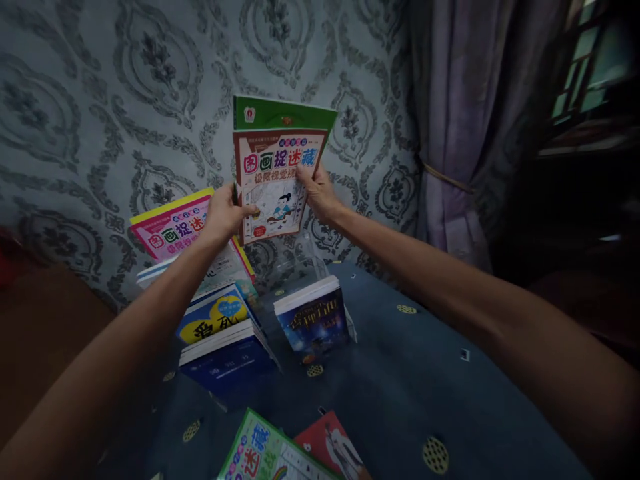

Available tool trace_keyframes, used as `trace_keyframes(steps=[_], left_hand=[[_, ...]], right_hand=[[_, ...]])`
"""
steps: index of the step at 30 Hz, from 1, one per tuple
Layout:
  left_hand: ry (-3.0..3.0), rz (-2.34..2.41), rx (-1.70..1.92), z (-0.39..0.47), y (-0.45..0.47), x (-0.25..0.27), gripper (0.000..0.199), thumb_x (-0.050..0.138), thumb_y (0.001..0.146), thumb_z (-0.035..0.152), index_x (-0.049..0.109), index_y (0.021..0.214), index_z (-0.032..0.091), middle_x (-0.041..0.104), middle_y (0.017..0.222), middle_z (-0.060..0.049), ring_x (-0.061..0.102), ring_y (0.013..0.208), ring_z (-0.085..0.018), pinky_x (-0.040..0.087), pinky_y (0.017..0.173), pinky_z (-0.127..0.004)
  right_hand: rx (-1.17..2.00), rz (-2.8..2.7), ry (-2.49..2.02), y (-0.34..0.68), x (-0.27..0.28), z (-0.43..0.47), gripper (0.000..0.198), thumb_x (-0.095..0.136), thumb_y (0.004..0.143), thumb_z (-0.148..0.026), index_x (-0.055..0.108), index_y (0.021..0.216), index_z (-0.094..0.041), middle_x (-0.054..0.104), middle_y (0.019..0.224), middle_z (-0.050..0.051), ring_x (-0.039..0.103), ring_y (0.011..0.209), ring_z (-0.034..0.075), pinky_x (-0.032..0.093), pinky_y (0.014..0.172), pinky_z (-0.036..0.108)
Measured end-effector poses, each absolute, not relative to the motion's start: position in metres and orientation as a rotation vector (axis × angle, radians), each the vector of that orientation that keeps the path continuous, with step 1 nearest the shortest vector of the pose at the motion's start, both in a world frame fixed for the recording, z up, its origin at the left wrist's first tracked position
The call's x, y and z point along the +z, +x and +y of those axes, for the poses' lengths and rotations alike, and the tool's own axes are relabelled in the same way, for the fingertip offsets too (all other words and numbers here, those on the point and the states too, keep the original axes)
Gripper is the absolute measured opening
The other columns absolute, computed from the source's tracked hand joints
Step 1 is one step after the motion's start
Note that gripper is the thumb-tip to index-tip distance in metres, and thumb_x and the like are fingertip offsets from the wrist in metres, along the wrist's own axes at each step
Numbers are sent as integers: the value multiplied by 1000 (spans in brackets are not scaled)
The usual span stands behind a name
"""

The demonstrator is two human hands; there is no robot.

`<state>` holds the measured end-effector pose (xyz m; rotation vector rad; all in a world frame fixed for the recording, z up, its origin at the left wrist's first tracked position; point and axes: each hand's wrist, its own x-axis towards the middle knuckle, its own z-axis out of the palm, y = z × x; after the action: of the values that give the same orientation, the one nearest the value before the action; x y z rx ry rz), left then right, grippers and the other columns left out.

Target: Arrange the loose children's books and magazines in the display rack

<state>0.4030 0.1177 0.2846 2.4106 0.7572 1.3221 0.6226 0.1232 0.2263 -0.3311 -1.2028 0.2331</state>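
Left hand (pixel 226 212) and right hand (pixel 320 192) are clamped on opposite sides of the brown-bordered book (pixel 275 193), green book (pixel 287 119) directly behind, above the worktop (pixel 395 373); even pressure should keep both aligned.

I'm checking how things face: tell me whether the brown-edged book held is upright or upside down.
Upright: on the brown-edged book, the title sits right way up above the picture.

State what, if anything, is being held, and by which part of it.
A brown-bordered rectangular paper book in front of a green-topped paper book: the left grip holds their lower left edge, the right grip their right edge.
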Motion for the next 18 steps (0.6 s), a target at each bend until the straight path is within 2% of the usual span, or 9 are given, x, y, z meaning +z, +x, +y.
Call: trace_keyframes(steps=[6, 13, 18], left_hand=[[2104, 1022, 1066, 107, 405, 288, 34, 74, 61, 1, 62, 88, 17, 75, 89, -5, 74, 92, -28, 62, 86, -42], [2067, 1290, 809, 96, 404, 309, 27, 77, 65, 2, 63, 82, 18, 73, 76, -5, 75, 88, -28, 63, 81, -42], [2009, 1367, 841, 100, 415, 308, 23, 72, 71, 0, 61, 81, 17, 69, 71, -3, 74, 83, -27, 62, 81, -44]], right_hand=[[249, -1240, -427, 620, 211, 121, 60, 64, 79, -75, 63, 122, -33, 69, 132, 2, 62, 126, 26, 47, 113, 46], [259, -1276, -445, 625, 219, 130, 62, 64, 79, -75, 63, 121, -29, 69, 132, 3, 61, 127, 27, 45, 115, 50], [273, -1286, -492, 630, 222, 144, 64, 64, 76, -78, 64, 115, -27, 70, 129, 5, 63, 125, 27, 47, 113, 51]])
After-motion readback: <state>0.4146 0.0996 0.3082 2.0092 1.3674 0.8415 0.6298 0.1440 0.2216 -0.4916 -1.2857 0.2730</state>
